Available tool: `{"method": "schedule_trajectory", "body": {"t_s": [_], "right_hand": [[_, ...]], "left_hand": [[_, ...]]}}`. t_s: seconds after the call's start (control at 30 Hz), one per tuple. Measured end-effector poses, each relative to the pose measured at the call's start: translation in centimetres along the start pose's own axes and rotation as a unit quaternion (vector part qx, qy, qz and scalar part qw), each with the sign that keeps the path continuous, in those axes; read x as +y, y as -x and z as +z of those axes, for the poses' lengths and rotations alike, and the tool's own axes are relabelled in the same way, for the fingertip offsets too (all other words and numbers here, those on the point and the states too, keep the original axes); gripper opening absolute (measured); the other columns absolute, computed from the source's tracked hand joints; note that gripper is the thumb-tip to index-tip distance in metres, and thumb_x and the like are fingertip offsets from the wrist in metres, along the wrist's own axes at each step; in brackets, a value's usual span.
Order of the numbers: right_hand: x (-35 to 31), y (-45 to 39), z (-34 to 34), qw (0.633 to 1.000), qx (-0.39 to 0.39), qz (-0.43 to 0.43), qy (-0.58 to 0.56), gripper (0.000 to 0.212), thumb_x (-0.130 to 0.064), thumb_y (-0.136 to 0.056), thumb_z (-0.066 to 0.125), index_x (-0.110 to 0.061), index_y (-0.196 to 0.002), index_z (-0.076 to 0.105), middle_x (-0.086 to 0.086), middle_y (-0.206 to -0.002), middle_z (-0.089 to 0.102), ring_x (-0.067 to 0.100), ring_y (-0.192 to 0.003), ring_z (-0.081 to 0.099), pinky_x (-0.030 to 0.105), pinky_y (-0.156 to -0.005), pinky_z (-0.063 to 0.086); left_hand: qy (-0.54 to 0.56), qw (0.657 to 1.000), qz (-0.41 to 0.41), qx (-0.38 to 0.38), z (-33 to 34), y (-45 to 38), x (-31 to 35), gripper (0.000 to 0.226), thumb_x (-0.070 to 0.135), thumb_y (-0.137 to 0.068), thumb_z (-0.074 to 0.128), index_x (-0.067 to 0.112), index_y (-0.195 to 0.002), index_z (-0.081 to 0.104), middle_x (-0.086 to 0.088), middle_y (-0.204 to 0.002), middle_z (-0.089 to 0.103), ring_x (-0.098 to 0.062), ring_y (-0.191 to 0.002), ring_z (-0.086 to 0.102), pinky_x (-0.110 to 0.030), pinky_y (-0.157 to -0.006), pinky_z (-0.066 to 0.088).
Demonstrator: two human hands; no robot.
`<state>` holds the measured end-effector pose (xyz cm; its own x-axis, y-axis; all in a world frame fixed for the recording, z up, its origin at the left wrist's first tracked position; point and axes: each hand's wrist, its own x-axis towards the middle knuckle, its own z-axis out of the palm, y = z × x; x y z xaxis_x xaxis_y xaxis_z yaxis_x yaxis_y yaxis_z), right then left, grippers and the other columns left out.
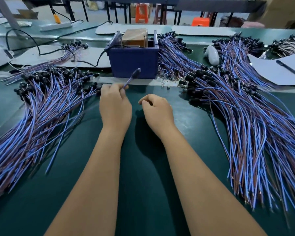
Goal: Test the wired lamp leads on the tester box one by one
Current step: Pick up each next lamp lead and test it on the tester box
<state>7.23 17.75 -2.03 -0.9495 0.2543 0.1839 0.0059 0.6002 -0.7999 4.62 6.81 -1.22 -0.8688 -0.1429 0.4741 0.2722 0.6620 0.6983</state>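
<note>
On the far left, a big pile of lamp leads lies spread on the green table. The wires are blue and brown, and each one has a small black lamp holder at its far end.

Next comes the left hand. Its fingers are curled round one lead and pinch it near the top. This lead sticks up and away from the hand, and its blurry tip is in front of the blue tester box. I cannot tell if the tip touches the box.

The tester box stands in the middle, at the back of the table, just behind a pale strip. A black cable runs from its left side.

The right hand is just beside the left one. Its fingers are loosely curled, and I see nothing in it.

To the right lies a second, bigger pile of leads. Behind it are a white sheet with a dark pen on it.
</note>
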Motion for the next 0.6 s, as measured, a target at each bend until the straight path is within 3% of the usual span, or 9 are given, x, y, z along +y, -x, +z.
{"method": "schedule_trajectory", "body": {"t_s": [0.1, 0.17, 0.23, 0.3, 0.4, 0.47, 0.6], "right_hand": [[-0.4, 0.0, -0.4, 0.985, 0.005, 0.036, -0.169, 0.022, -0.013, -0.096, 0.046, -0.018, -0.086, 0.064, 0.001, -0.075, 0.066, 0.017, -0.076, 0.059, 0.031, -0.076, 0.047], [-0.6, -0.2, -1.1, 0.946, -0.01, 0.066, -0.317, 0.027, -0.018, -0.102, 0.04, -0.017, -0.088, 0.064, 0.005, -0.069, 0.066, 0.015, -0.064, 0.059, 0.024, -0.062, 0.047], [-0.7, -0.5, -1.9, 0.896, -0.048, 0.117, -0.426, 0.04, -0.034, -0.106, 0.031, -0.013, -0.097, 0.064, 0.009, -0.073, 0.066, 0.018, -0.061, 0.063, 0.025, -0.057, 0.048], [-0.5, -0.7, -2.5, 0.872, -0.073, 0.149, -0.461, 0.046, -0.04, -0.106, 0.028, -0.009, -0.103, 0.062, 0.011, -0.071, 0.064, 0.02, -0.058, 0.063, 0.026, -0.054, 0.05], [-0.3, -0.7, -2.6, 0.866, -0.081, 0.126, -0.477, 0.029, -0.025, -0.104, 0.039, -0.006, -0.106, 0.062, 0.005, -0.067, 0.065, 0.016, -0.056, 0.062, 0.027, -0.057, 0.05], [-0.2, -0.6, -2.6, 0.861, -0.088, 0.113, -0.488, 0.021, -0.017, -0.101, 0.044, -0.006, -0.106, 0.061, 0.003, -0.068, 0.067, 0.014, -0.055, 0.061, 0.027, -0.059, 0.05], [0.2, -0.2, -2.9, 0.841, -0.11, 0.108, -0.518, 0.019, -0.003, -0.095, 0.055, -0.004, -0.114, 0.056, 0.001, -0.053, 0.059, 0.013, -0.038, 0.05, 0.02, -0.039, 0.04]], "left_hand": [[0.244, 0.969, 0.025, -0.011, 0.0, 0.4, 1.5, 0.022, 0.003, -0.092, 0.05, 0.016, -0.088, 0.068, -0.006, -0.099, 0.057, -0.012, -0.089, 0.056, -0.019, -0.083, 0.042], [0.402, 0.913, -0.008, -0.07, -0.1, 1.1, 2.6, 0.028, 0.005, -0.084, 0.046, 0.015, -0.073, 0.07, -0.013, -0.091, 0.066, -0.017, -0.087, 0.06, -0.025, -0.082, 0.047], [0.487, 0.864, -0.012, -0.13, 0.1, 1.7, 3.1, 0.029, 0.008, -0.079, 0.045, 0.011, -0.063, 0.068, -0.006, -0.077, 0.069, -0.016, -0.075, 0.061, -0.024, -0.071, 0.047], [0.516, 0.84, -0.011, -0.166, 0.2, 2.0, 3.1, 0.025, 0.015, -0.073, 0.048, 0.012, -0.054, 0.063, -0.001, -0.065, 0.064, -0.014, -0.066, 0.056, -0.022, -0.064, 0.045], [0.537, 0.813, -0.075, -0.21, 0.1, 1.7, 2.7, 0.031, 0.017, -0.072, 0.043, 0.016, -0.043, 0.055, -0.003, -0.054, 0.054, -0.015, -0.057, 0.05, -0.023, -0.056, 0.044], [0.5, 0.824, -0.099, -0.246, 0.1, 1.8, 2.5, 0.033, 0.019, -0.072, 0.041, 0.016, -0.041, 0.05, -0.003, -0.051, 0.05, -0.016, -0.052, 0.047, -0.025, -0.053, 0.043], [0.438, 0.834, -0.121, -0.314, 0.3, 2.0, 2.6, 0.033, 0.023, -0.072, 0.044, 0.015, -0.041, 0.049, -0.006, -0.049, 0.048, -0.019, -0.047, 0.046, -0.023, -0.049, 0.044]]}}
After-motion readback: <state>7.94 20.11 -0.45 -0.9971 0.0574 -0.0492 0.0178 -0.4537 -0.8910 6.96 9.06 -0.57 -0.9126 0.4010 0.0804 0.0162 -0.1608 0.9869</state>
